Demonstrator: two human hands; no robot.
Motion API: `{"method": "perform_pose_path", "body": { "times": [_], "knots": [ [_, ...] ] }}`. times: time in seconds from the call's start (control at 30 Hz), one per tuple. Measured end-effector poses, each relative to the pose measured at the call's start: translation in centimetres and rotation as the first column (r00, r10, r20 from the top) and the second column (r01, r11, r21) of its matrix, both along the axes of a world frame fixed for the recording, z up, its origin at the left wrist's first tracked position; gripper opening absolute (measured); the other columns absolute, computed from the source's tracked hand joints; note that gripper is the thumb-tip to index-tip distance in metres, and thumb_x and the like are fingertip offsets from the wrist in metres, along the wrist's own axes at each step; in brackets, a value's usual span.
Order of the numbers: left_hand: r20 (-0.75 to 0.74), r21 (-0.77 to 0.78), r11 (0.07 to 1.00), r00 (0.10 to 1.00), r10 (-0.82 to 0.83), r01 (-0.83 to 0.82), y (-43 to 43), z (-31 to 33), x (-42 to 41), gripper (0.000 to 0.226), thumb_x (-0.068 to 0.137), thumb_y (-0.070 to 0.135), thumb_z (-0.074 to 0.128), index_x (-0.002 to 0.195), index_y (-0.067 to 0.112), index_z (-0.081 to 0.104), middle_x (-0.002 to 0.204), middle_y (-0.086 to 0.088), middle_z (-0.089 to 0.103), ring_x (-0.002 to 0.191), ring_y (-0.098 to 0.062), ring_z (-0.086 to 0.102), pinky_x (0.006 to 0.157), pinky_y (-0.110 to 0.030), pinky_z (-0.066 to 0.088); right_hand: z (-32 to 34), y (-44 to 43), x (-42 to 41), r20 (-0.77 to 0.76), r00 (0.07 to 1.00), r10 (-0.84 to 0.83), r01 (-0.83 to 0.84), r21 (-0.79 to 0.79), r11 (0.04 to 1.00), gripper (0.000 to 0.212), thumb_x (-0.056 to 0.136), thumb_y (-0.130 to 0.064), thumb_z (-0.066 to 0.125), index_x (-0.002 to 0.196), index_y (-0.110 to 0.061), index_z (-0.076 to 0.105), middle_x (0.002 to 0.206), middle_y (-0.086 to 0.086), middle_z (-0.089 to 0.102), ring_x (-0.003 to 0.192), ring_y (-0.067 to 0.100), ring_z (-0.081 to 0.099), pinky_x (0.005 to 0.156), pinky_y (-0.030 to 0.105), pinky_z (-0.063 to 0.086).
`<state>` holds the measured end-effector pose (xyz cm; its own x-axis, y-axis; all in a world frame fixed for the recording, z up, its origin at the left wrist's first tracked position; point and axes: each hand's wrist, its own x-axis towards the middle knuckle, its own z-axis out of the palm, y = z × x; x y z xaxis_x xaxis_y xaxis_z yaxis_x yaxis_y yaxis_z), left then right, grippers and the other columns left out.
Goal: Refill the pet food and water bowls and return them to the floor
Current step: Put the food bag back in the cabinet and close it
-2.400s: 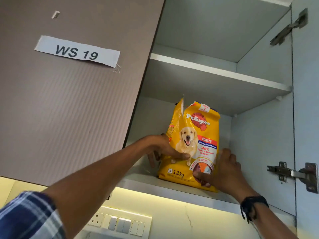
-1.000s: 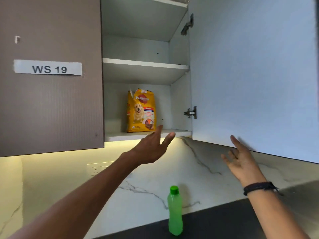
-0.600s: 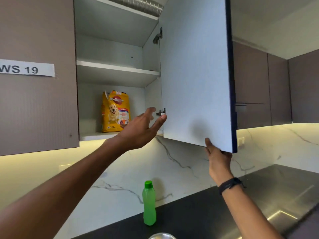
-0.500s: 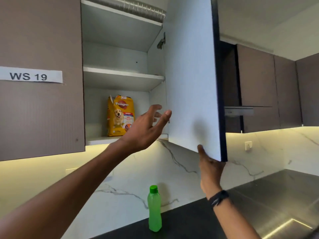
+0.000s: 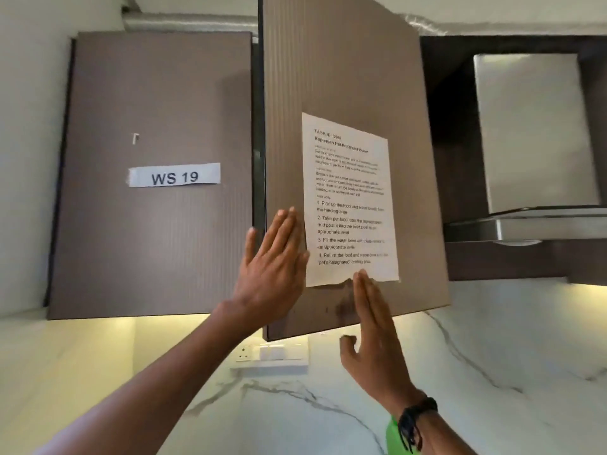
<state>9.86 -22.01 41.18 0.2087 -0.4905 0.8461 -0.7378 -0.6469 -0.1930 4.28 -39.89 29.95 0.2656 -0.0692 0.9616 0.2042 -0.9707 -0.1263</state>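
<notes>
The brown cabinet door (image 5: 341, 77) stands almost closed, a narrow dark gap left at its left edge. My left hand (image 5: 274, 267) lies flat with straight fingers against the door, beside a taped paper sheet (image 5: 349, 201). My right hand (image 5: 374, 326) is held flat and edge-on at the door's lower part, fingertips at the sheet's bottom edge. Both hands hold nothing. The yellow pet food bag is hidden behind the door. No bowls are in view.
A second brown door with a "WS 19" label (image 5: 174, 175) is to the left. A steel range hood (image 5: 532, 142) hangs on the right. A white socket strip (image 5: 272, 354) sits on the marble backsplash. A green bottle (image 5: 392, 438) peeks out behind my right wrist.
The cabinet door has swung from wide open to almost closed, hiding the pet food bag. My right hand moved from the door's lower edge to its front; my left hand now lies on it.
</notes>
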Motion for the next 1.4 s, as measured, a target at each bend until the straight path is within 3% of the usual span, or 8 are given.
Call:
{"method": "perform_pose_path", "body": {
  "times": [0.07, 0.23, 0.33, 0.43, 0.53, 0.73, 1.03, 1.4],
  "knots": [
    [0.122, 0.052, 0.987, 0.982, 0.146, -0.154, 0.0, -1.1, 3.7, 0.065, 0.105, 0.034, 0.021, 0.15, 0.018, -0.023, 0.157, -0.001, -0.033, 0.144, -0.019, -0.032, 0.119, -0.058, -0.003, 1.0, -1.3, 2.4, -0.036, 0.999, -0.021, 0.021, -0.022, 1.0, 0.096, 0.076, -0.006, 0.067, 0.156, -0.006, 0.013, 0.165, 0.007, 0.009, 0.152, 0.02, 0.006, 0.119, 0.048, 0.026],
    [0.211, -0.015, 0.979, 0.956, 0.202, -0.204, -1.1, -1.6, 8.3, 0.064, 0.103, 0.032, 0.029, 0.156, 0.011, -0.001, 0.165, -0.006, -0.009, 0.152, -0.024, -0.009, 0.117, -0.064, 0.003, 1.6, -4.5, 6.9, -0.148, 0.978, -0.145, 0.121, -0.161, 0.98, 0.106, 0.071, -0.021, 0.068, 0.156, -0.008, 0.008, 0.165, 0.012, 0.001, 0.153, 0.025, -0.001, 0.122, 0.05, 0.016],
    [0.204, -0.011, 0.966, 0.945, 0.255, -0.259, -1.4, -1.7, 10.7, 0.061, 0.103, 0.036, 0.02, 0.157, 0.012, 0.003, 0.166, -0.007, -0.003, 0.152, -0.025, -0.002, 0.117, -0.064, 0.008, 1.0, -5.7, 9.2, -0.143, 0.965, -0.221, 0.18, -0.253, 0.95, 0.113, 0.06, -0.011, 0.071, 0.157, -0.014, 0.013, 0.165, 0.015, 0.004, 0.152, 0.032, 0.002, 0.12, 0.052, 0.017],
    [0.174, -0.01, 0.963, 0.948, 0.266, -0.268, -2.1, -1.9, 12.7, 0.063, 0.101, 0.033, 0.028, 0.156, 0.013, 0.004, 0.165, -0.006, 0.002, 0.152, -0.027, 0.003, 0.117, -0.063, 0.012, 1.1, -6.6, 11.2, -0.083, 0.966, -0.247, 0.212, -0.298, 0.931, 0.111, 0.058, -0.002, 0.07, 0.156, -0.016, 0.02, 0.164, 0.017, 0.008, 0.151, 0.035, 0.007, 0.118, 0.055, 0.021],
    [0.096, -0.029, 0.965, 0.96, 0.261, -0.26, -3.0, -2.0, 14.6, 0.064, 0.103, 0.029, 0.034, 0.154, 0.018, -0.004, 0.165, -0.002, -0.004, 0.152, -0.025, -0.003, 0.12, -0.056, 0.008, 1.0, -7.0, 12.7, -0.055, 0.958, -0.28, 0.249, -0.316, 0.915, 0.108, 0.058, 0.001, 0.07, 0.155, -0.015, 0.025, 0.163, 0.018, 0.013, 0.15, 0.037, 0.013, 0.117, 0.056, 0.025],
    [-0.028, -0.081, 0.972, 0.976, 0.218, -0.219, -4.7, -2.8, 17.9, 0.056, 0.106, 0.032, 0.019, 0.153, 0.025, -0.012, 0.163, 0.005, -0.014, 0.151, -0.017, -0.014, 0.123, -0.047, -0.002, 1.0, -7.8, 14.9, -0.03, 0.946, -0.324, 0.296, -0.333, 0.895, 0.106, 0.056, 0.007, 0.066, 0.153, -0.014, 0.029, 0.162, 0.018, 0.015, 0.15, 0.037, 0.015, 0.117, 0.056, 0.025],
    [0.028, -0.087, 0.978, 0.98, 0.195, -0.192, -5.1, -3.8, 19.8, 0.057, 0.107, 0.028, 0.025, 0.154, 0.019, -0.005, 0.164, -0.001, -0.011, 0.151, -0.021, -0.01, 0.123, -0.045, 0.001, 0.7, -8.5, 16.5, 0.018, 0.91, -0.415, 0.392, -0.367, 0.843, 0.105, 0.06, 0.018, 0.055, 0.155, -0.012, 0.022, 0.164, 0.018, 0.008, 0.151, 0.036, 0.007, 0.119, 0.054, 0.018],
    [-0.047, -0.045, 0.999, 0.999, 0.014, -0.016, -5.0, -8.7, 17.8, 0.061, 0.104, 0.042, 0.025, 0.157, 0.018, 0.006, 0.165, 0.0, -0.001, 0.152, -0.017, -0.004, 0.124, -0.039, 0.006, -5.3, -6.1, 14.4, -0.238, 0.897, -0.373, 0.32, -0.233, 0.918, 0.115, 0.059, 0.008, 0.065, 0.157, -0.014, 0.009, 0.165, 0.013, 0.001, 0.152, 0.031, 0.003, 0.12, 0.053, 0.017]
  ]
}}
